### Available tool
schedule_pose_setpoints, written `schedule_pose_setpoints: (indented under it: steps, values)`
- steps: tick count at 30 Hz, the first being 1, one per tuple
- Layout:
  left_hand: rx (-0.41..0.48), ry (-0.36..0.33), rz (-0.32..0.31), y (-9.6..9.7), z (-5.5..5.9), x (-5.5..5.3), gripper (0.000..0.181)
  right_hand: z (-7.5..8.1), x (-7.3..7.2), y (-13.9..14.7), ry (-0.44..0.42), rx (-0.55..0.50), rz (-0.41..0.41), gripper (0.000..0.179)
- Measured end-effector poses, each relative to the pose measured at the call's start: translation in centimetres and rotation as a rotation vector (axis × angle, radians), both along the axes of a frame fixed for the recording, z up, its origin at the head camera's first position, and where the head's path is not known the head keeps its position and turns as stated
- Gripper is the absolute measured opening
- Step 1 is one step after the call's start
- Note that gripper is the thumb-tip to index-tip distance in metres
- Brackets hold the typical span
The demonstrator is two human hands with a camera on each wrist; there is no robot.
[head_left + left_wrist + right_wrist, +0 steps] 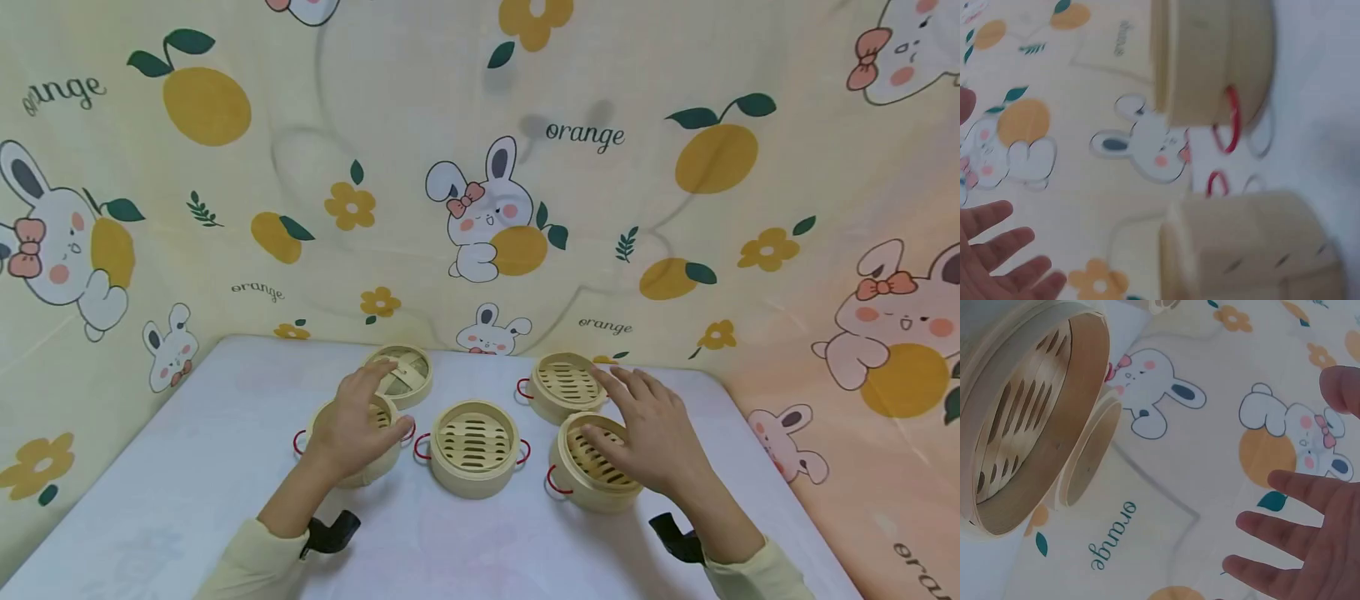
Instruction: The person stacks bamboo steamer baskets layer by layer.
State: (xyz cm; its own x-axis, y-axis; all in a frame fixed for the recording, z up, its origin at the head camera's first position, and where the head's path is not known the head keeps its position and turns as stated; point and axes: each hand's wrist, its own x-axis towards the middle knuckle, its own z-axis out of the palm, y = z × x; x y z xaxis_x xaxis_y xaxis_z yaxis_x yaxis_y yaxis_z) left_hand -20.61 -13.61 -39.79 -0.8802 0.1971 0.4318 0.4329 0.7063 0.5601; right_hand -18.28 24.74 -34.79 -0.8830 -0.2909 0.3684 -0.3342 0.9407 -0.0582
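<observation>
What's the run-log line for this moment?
left hand: empty, above front-left basket | right hand: empty, above front-right basket | front-middle basket: on table, untouched

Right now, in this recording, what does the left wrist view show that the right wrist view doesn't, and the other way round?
Only the left wrist view shows the left hand and the dark slanting marks on the outer wall of its lower steamer.

Only the right wrist view shows the right hand and a slotted floor inside a large, close steamer.

Both share pale round steamers, part of the white table and the backdrop printed with rabbits and oranges.
</observation>
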Motion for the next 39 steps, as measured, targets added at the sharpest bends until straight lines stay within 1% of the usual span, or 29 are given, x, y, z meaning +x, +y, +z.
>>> schedule_pose_setpoints:
  steps: [4, 7, 10, 14, 16, 20, 25, 32, 35, 39]
  values:
    - [0.008, 0.009, -0.05, 1.3, -1.1, 0.0, 0.075, 0.0, 0.1, -0.1, 0.008, -0.022, 0.035, 0.071]
    - [0.016, -0.003, -0.072, 2.3, -1.8, 0.1, 0.076, -0.2, 0.1, -0.1, 0.0, -0.038, 0.044, 0.07]
    - [0.042, -0.04, -0.079, 3.0, -2.3, 0.3, 0.076, -0.4, 0.2, -0.2, 0.006, -0.056, 0.049, 0.067]
    - [0.108, -0.101, -0.09, 3.7, -2.8, 0.6, 0.075, -0.7, 0.2, -0.2, 0.021, -0.083, 0.063, 0.059]
    - [0.141, -0.109, -0.1, 4.0, -3.1, 0.6, 0.075, -0.8, 0.2, -0.2, 0.014, -0.089, 0.065, 0.056]
    - [0.179, -0.145, -0.093, 4.6, -3.6, 0.8, 0.078, -1.1, 0.3, -0.2, -0.013, -0.086, 0.064, 0.051]
    - [0.19, -0.18, -0.075, 5.1, -4.3, 1.0, 0.08, -1.6, 0.4, -0.3, -0.032, -0.074, 0.064, 0.042]
    - [0.199, -0.214, -0.058, 5.2, -4.7, 1.1, 0.087, -2.5, 0.6, -0.4, -0.054, -0.057, 0.044, 0.04]
    - [0.203, -0.23, -0.062, 5.3, -4.8, 1.2, 0.09, -3.0, 0.8, -0.4, -0.048, -0.058, 0.052, 0.038]
    - [0.191, -0.266, -0.069, 5.4, -5.1, 1.2, 0.095, -3.8, 1.0, -0.3, -0.015, -0.058, 0.08, 0.034]
